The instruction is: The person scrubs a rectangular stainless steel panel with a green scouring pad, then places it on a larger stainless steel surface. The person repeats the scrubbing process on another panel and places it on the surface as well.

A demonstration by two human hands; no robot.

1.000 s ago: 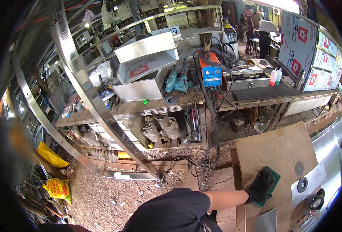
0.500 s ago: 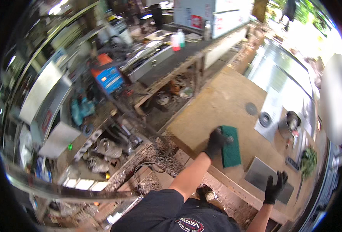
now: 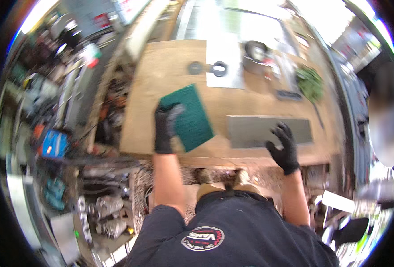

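My left hand (image 3: 163, 129), in a dark glove, grips the left edge of a green scouring pad (image 3: 192, 120). Its thumb lies over the pad's face, and the pad is tilted over the near left part of a wooden tabletop (image 3: 161, 66). To the right, a flat grey metal plate (image 3: 250, 131) rests near the table's front edge. My gloved right hand (image 3: 284, 149) hovers at this plate's near edge, fingers apart and holding nothing. Whether it touches the plate I cannot tell.
Farther back are a grey disc (image 3: 195, 68), a black disc (image 3: 219, 69) on a shiny metal sheet (image 3: 226, 46), and a round container (image 3: 255, 66). A dark handheld object (image 3: 289, 95) lies by a leafy bundle (image 3: 309, 82). A blue machine (image 3: 54, 143) stands left.
My view has swung to the right, so the table now lies straight ahead. The pad stays in my left hand and appears turned; my right hand remains by the plate with fingers spread.
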